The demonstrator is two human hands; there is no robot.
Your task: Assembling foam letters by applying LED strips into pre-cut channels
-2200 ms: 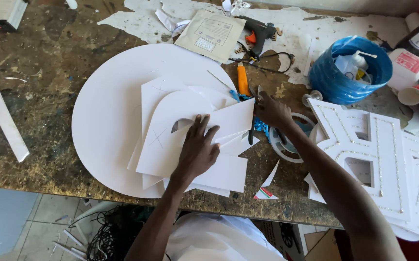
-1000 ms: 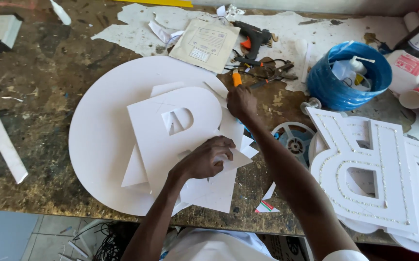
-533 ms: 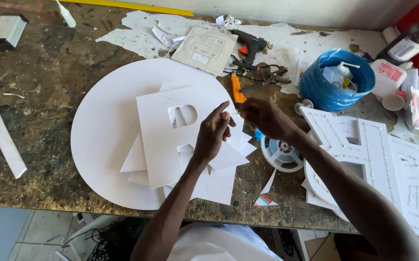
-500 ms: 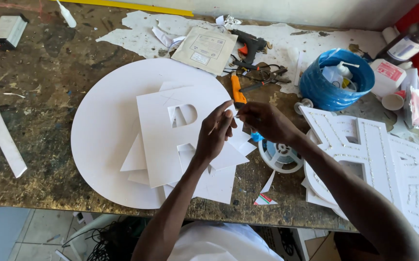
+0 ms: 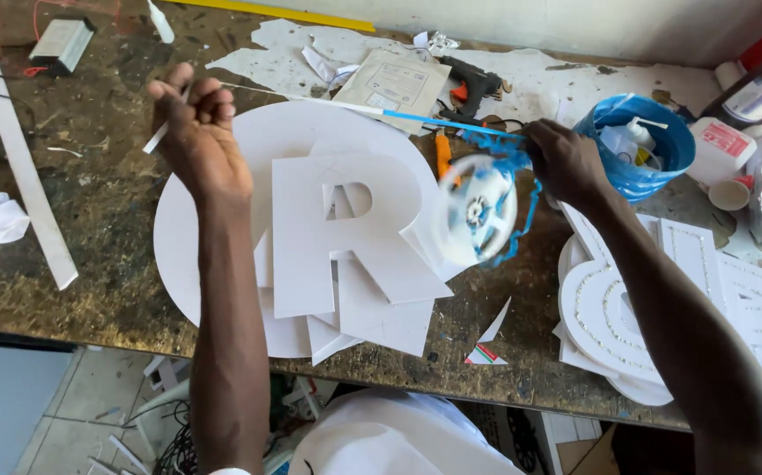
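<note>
I am seeing my left hand (image 5: 201,132) raised over the worktable (image 5: 91,220), fingers curled shut and pinching the end of a thin white strip (image 5: 328,104) that is stretching across to my right hand (image 5: 564,163). Its fingers are closing around the blue tape end there, with the blurred tape reel (image 5: 478,211) dangling just below. The white letter cutout (image 5: 337,237) is lying on the round board (image 5: 223,193). The blue bucket (image 5: 658,171) is holding a white bottle (image 5: 636,136) and scraps
</note>
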